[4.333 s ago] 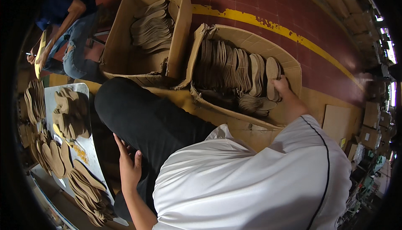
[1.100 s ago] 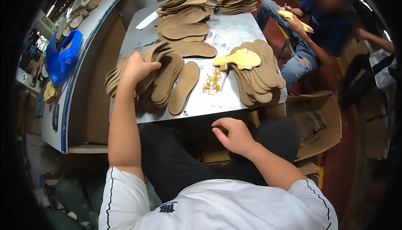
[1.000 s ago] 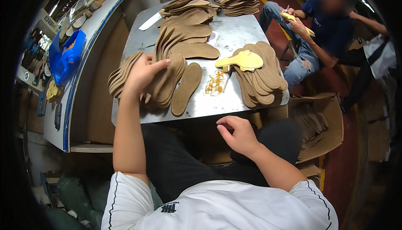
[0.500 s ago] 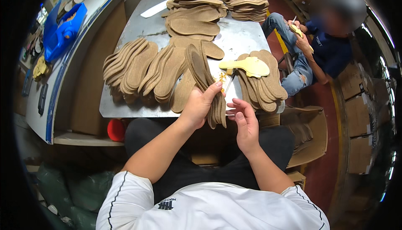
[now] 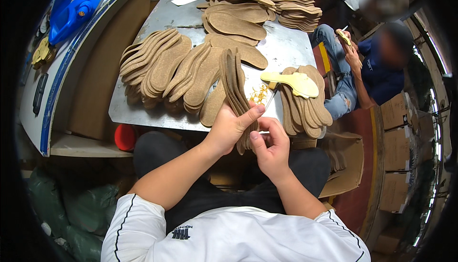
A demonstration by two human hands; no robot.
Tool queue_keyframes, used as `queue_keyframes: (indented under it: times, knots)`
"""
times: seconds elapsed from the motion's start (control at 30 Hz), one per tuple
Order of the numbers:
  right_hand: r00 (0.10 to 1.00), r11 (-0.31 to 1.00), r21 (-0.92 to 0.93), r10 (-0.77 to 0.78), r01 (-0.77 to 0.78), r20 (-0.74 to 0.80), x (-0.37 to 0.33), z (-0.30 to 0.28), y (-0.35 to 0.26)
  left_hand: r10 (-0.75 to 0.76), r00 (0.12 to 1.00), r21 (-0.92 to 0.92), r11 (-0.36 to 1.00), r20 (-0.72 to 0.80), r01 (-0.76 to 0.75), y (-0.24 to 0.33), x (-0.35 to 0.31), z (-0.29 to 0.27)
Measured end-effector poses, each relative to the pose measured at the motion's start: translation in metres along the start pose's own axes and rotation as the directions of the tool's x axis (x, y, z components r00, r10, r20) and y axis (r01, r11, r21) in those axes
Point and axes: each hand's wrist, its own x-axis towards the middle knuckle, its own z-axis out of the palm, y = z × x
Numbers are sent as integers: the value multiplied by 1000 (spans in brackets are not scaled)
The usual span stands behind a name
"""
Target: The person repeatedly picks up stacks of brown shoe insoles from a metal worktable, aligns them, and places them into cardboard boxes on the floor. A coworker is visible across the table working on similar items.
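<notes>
My left hand (image 5: 234, 126) is closed round a small stack of brown insoles (image 5: 233, 83), held upright on edge over the near side of the metal table. The right hand (image 5: 273, 148) has its fingers bent and its thumb against the stack's lower right edge. Just right of the stack, orange-yellow scraps (image 5: 259, 95) lie scattered beside a thin tool (image 5: 272, 92), partly hidden. A pale yellow sole-shaped piece (image 5: 300, 84) rests on another pile of brown insoles (image 5: 312, 112). Fanned rows of insoles (image 5: 164, 66) spread to the left.
More insole piles (image 5: 238, 21) cover the far part of the metal table (image 5: 157, 21). At left is a bench with a blue container (image 5: 78, 11). A seated co-worker (image 5: 381, 76) handles a yellow piece at right, near an open carton (image 5: 350, 162). A red round object (image 5: 125, 137) is below left.
My right hand has moved in from beside the stack to touch its lower edge. The view has shifted slightly, and another person now shows at the upper right.
</notes>
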Motion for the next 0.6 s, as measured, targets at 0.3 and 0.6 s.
queue_keyframes:
  times: [0.3,0.6]
  knots:
    - [975,941,-256,-201,220,100,81,4,-32,-82,974,-296,955,-211,16,57,16,-12]
    - [920,393,-833,-214,388,328,343,10,47,13,922,-317,937,-386,-146,78,27,-30]
